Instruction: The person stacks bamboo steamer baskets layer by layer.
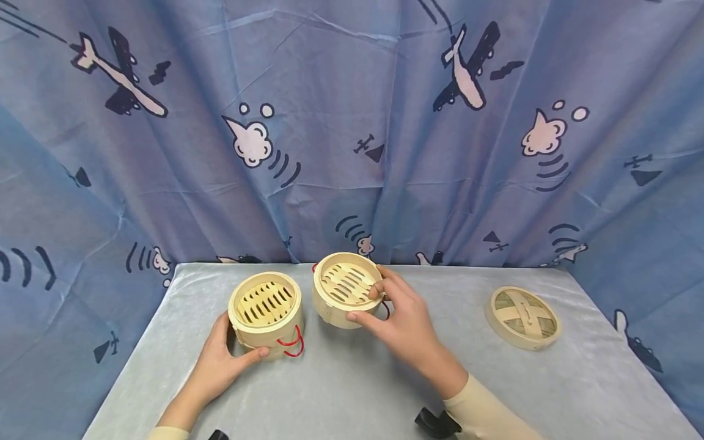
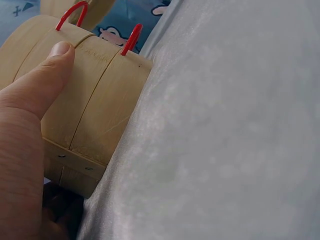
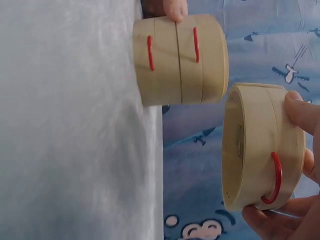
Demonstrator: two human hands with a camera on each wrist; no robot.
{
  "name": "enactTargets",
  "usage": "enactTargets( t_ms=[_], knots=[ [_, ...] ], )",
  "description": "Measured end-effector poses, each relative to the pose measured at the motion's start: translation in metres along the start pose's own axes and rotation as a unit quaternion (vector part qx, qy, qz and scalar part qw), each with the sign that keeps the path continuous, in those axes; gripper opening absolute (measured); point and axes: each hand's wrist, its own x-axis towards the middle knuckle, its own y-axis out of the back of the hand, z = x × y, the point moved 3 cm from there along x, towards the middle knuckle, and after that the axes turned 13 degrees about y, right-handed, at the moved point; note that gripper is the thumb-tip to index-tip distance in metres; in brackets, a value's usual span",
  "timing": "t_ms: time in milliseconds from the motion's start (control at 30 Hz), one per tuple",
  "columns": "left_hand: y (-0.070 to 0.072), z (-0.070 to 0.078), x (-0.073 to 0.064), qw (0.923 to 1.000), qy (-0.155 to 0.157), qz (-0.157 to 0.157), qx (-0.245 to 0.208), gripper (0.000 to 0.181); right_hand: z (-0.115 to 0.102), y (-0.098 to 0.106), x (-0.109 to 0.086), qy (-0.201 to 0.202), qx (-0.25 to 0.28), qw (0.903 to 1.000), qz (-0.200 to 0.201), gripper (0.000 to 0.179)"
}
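Two stacked bamboo steamer baskets (image 1: 263, 337) with red cord handles stand on the table at left of centre. My left hand (image 1: 220, 362) grips this stack from the left side, its thumb (image 2: 56, 65) lying across the wall near the seam between the tiers. To the right, a single bamboo steamer basket (image 1: 333, 310) is held up off the table, slightly tilted, by my right hand (image 1: 406, 318). In the right wrist view that basket (image 3: 259, 135) shows its open underside and a red handle. The right fingers and thumb pinch its wall from the right.
A round woven bamboo lid (image 1: 527, 318) with a small loop on top lies on the table at the right. The pale cloth-covered table (image 1: 341, 385) ends at a blue curtain (image 1: 341, 146) with an airplane print, which hangs behind and along both sides.
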Motion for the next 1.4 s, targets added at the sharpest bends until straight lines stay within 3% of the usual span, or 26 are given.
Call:
enactTargets(
  t_ms=[733,1033,1400],
  knots=[
    [-0.002,-0.001,0.001,0.9999,-0.008,0.0,-0.008,0.105,-0.025,-0.035,0.023,0.023,0.045,0.9987,-0.001,0.052],
    [-0.003,0.0,0.001,0.9999,-0.013,0.003,-0.008,0.104,-0.034,-0.047,0.026,0.01,0.026,0.9996,-0.01,0.052],
    [-0.001,0.001,0.0,0.9999,-0.01,0.003,-0.003,0.103,-0.043,-0.061,0.031,0.027,0.003,0.9996,-0.009,0.052]
  ],
)
